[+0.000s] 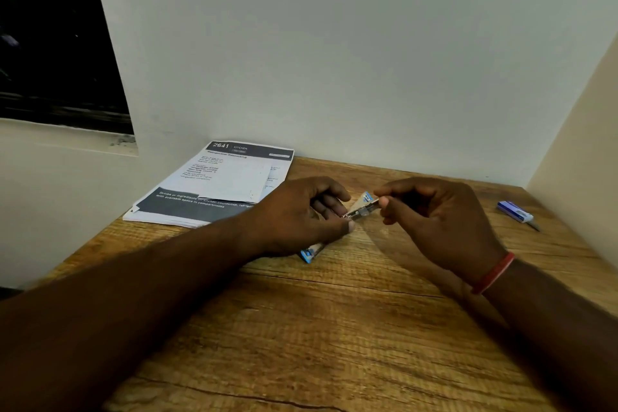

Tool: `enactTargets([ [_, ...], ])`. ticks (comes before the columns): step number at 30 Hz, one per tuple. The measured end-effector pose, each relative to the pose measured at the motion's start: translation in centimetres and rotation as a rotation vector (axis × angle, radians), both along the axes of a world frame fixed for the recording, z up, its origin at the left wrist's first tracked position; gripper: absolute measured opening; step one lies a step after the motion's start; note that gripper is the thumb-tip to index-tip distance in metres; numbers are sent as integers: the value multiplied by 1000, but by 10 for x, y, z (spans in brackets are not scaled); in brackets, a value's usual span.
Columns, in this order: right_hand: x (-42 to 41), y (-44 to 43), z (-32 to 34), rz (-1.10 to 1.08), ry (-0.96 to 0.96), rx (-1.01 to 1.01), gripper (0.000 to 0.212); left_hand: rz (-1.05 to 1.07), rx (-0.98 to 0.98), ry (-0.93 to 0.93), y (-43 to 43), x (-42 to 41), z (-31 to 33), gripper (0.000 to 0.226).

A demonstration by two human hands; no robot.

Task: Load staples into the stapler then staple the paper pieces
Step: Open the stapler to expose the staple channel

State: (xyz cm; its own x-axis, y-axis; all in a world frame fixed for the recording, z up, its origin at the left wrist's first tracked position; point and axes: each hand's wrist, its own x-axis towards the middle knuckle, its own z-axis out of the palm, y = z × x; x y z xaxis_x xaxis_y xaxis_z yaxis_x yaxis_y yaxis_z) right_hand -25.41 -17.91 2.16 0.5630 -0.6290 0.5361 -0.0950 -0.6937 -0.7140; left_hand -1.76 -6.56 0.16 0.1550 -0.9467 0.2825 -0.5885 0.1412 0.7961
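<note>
A small blue-and-silver stapler lies open on the wooden table, its rear end poking out below my left hand. My left hand grips the stapler's body, fingers curled round it. My right hand pinches the raised front part of the stapler between thumb and forefinger. I cannot tell whether a staple strip is between the fingers. A stack of printed paper sheets lies at the back left, against the wall.
A small blue staple box lies at the right of the table, near the side wall, with a thin metal piece beside it. Walls close the table at the back and right. A red band circles my right wrist.
</note>
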Motion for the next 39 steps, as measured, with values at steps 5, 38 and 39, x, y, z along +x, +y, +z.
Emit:
enactTargets([
  [5,-1,2,1,33,-77,9,15,-8,76,55,0,0,0,50],
  [38,4,-5,-14,-30,224,21,27,51,-50,-266,3,4,6,24],
  [39,5,-6,-15,-34,228,-19,25,41,-46,-269,3,4,5,22],
])
